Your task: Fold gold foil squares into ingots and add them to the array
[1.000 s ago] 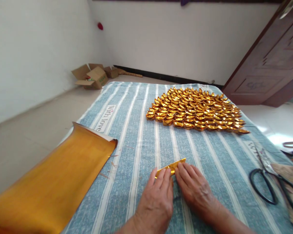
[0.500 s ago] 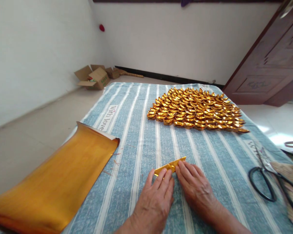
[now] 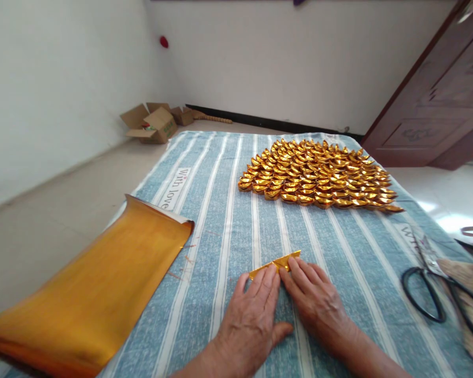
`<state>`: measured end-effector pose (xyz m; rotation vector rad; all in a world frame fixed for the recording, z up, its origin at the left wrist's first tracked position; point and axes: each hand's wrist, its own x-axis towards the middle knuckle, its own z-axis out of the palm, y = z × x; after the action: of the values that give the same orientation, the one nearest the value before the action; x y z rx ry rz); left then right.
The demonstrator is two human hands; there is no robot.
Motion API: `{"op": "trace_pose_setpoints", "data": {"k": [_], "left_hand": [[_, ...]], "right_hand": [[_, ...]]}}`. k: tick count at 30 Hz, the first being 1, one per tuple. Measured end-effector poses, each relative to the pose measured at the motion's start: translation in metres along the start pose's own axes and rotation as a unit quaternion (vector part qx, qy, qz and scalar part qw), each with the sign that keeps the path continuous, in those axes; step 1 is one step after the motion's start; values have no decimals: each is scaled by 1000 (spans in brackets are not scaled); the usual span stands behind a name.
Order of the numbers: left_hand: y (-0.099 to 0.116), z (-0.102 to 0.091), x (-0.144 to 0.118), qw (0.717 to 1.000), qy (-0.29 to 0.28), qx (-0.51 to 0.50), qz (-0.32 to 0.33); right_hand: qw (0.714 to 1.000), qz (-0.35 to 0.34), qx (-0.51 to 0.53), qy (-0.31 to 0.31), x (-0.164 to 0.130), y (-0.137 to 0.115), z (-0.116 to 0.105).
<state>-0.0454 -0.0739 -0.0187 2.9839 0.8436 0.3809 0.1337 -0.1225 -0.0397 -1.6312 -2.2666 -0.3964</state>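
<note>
A narrow folded strip of gold foil paper (image 3: 278, 261) lies on the blue-and-white striped cloth (image 3: 220, 210). My left hand (image 3: 252, 320) lies flat with its fingertips pressing the strip's left half. The fingertips of my right hand (image 3: 317, 302) press down on the right half. Both palms rest on the cloth. Farther back, a big patch of finished gold paper ingots (image 3: 319, 176) is laid out in tight overlapping rows.
A large curling sheet of gold foil (image 3: 90, 294) covers the near left. Black scissors (image 3: 429, 289) lie at the right beside a tan woven thing (image 3: 471, 275). Open cardboard boxes (image 3: 152, 123) sit on the floor by the far wall, and a dark wooden door (image 3: 433, 100) stands at right.
My fingers have shifted a little along the gold strip, flattening it; my left thumb has spread outward. The view has tilted slightly.
</note>
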Motion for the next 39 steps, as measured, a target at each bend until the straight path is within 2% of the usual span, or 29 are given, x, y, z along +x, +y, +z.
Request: {"op": "trace_pose_setpoints", "data": {"k": [12, 21, 33, 39], "left_hand": [[-3, -6, 7, 1000, -2, -10, 19], [2, -7, 13, 999, -40, -8, 2], [-2, -11, 6, 999, -15, 31, 15], [-8, -12, 1, 999, -16, 34, 29]], "right_hand": [[1000, -4, -3, -13, -2, 1, -2], [1000, -9, -5, -25, -1, 3, -6], [999, 1, 3, 40, -2, 2, 5], [999, 4, -7, 43, -1, 1, 4]]}}
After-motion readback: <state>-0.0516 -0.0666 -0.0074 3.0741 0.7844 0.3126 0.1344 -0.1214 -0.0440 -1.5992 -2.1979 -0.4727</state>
